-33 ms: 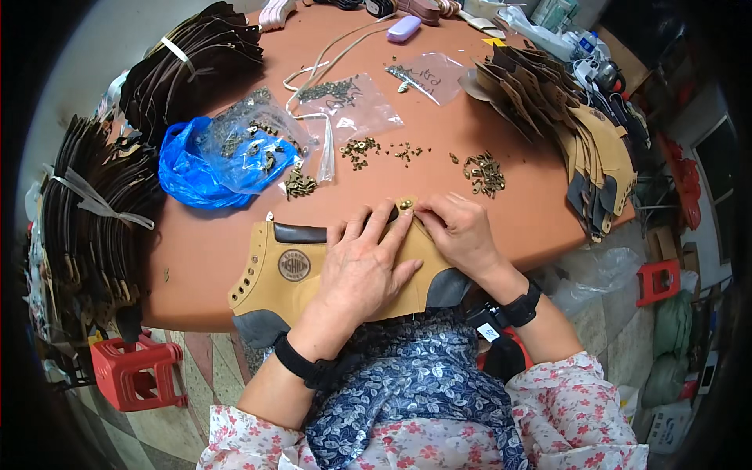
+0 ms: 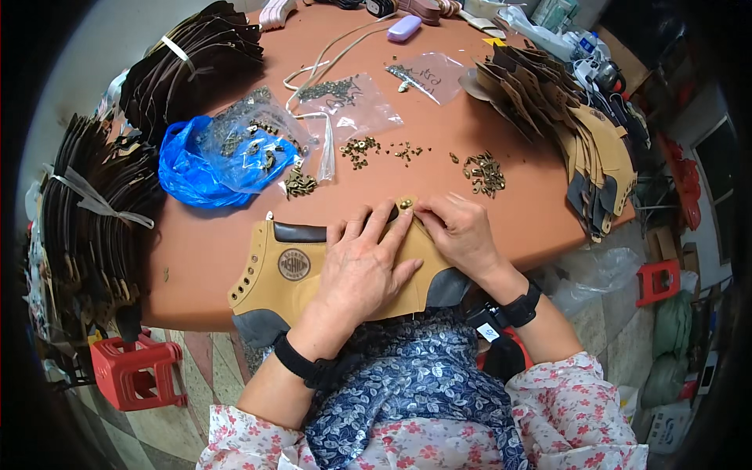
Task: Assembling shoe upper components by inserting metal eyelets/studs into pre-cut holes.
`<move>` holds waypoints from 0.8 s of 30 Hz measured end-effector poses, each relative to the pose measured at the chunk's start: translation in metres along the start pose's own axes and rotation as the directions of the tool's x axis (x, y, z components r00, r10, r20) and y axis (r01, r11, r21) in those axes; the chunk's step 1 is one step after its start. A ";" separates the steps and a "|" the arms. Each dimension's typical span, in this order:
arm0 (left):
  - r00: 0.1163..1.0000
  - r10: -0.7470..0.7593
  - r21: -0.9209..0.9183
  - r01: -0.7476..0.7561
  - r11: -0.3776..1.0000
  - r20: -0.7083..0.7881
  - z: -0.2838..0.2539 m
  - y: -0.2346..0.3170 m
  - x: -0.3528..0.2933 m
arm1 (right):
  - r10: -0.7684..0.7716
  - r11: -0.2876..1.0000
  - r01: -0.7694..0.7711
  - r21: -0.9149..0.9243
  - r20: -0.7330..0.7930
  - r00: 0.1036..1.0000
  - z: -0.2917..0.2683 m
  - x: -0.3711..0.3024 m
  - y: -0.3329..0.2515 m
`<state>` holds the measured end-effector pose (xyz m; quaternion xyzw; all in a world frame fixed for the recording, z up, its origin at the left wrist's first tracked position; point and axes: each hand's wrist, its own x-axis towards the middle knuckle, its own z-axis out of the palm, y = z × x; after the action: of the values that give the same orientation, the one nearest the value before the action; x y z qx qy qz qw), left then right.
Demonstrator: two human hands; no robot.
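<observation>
A tan shoe upper with dark grey corner patches, a black padded collar and a round printed badge lies at the table's near edge. Spread flat over its middle is my left hand, fingers apart, pressing it down. At the upper's far right corner sits a shiny brass piece of hardware, just beyond my left fingertips. My right hand is closed in a pinch beside that brass piece, at the upper's edge; what lies between the fingertips is hidden. Several eyelets line the upper's left edge.
Small brass hardware lies in piles, one beyond my right hand. A blue plastic bag and clear bags of fittings lie behind. Stacked dark pieces stand at left, tan uppers at right. A red stool stands below left.
</observation>
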<state>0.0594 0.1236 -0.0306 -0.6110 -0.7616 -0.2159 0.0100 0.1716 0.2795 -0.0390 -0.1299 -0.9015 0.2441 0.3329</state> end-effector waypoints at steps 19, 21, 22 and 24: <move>1.000 -0.021 -0.037 0.022 0.999 0.020 -0.002 0.001 0.000 | -0.282 0.909 0.314 -0.274 0.151 0.947 -0.009 -0.008 -0.008; 1.000 -0.021 -0.031 0.021 0.999 0.010 0.000 0.001 0.000 | -0.273 0.907 0.320 -0.273 0.197 0.942 -0.012 -0.006 -0.008; 1.000 -0.020 -0.026 0.020 0.999 0.000 -0.001 0.001 0.001 | -0.273 0.905 0.327 -0.273 0.217 0.937 -0.014 -0.005 -0.009; 1.000 -0.026 -0.025 0.026 0.999 0.005 -0.001 0.001 -0.001 | -0.239 0.925 0.284 -0.253 0.194 0.951 -0.014 -0.008 -0.006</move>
<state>0.0609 0.1224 -0.0300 -0.6015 -0.7668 -0.2243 -0.0022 0.1862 0.2760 -0.0312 -0.0335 -0.9597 0.0780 0.2680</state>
